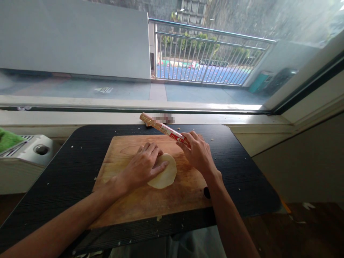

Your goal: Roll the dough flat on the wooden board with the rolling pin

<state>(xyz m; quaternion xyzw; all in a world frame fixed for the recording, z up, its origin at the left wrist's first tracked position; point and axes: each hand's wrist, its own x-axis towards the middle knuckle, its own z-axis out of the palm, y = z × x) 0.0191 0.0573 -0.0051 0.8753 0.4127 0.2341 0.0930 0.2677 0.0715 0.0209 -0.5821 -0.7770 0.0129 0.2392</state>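
A left hand [147, 162], fingers curled, lays its thumb on a dough round [163, 178] near the middle of a wooden board [139, 206]; whether it pinches the dough cannot be told. The right hand [198, 151] grips a labelled rolling pin [167, 131], angled toward the black table's [242, 179] far edge. Room remains between dough and the board's near edge; tabletop flanks both sides.

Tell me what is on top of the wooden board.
A flat dough round lies on the wooden board, with the left hand over part of it. Whatever that hand covers cannot be seen.
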